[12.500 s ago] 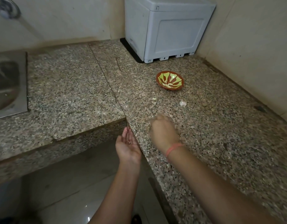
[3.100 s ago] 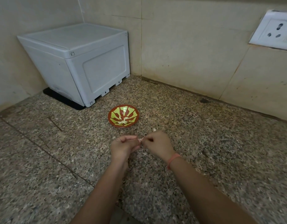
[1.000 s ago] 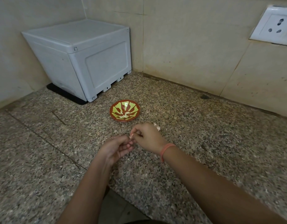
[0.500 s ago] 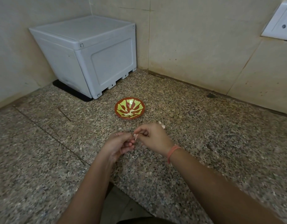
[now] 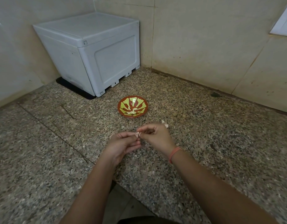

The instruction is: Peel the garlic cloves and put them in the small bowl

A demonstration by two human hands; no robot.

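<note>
Two hands: the left hand [image 5: 123, 143] and the right hand [image 5: 155, 136] meet over the countertop [image 5: 220, 143], fingertips drawn together at one small spot; both forearms reach in from the bottom edge
Left grip: thumb and forefinger are pinched on the garlic clove [image 5: 138, 134]; the other fingers curl loosely underneath
Right grip: thumb and forefinger are pinched on the same clove from the right side; the remaining fingers are curled in; an orange wristband [image 5: 174, 153] sits on the wrist
Clove: pale and very small, held off the surface between the two sets of fingertips; how much skin it carries cannot be told
Bowl: the small bowl [image 5: 139, 103] is red-brown with a yellow-green rayed pattern; it stands upright on the countertop beyond the hands, near them but apart
Inside the bowl: a few pale peeled pieces [image 5: 131, 112] lie at the bottom
Loose garlic: a pale garlic bit [image 5: 165, 124] lies on the countertop just beyond the right hand, partly hidden by the knuckles
Surface: speckled granite; a thin seam runs diagonally at the left
Back corner: a pale grey box [image 5: 97, 50] sits on a black mat [image 5: 71, 85], behind and left of the bowl
Walls: beige tiles; a white socket plate [image 5: 283, 25] is cut off at the upper right edge
</note>
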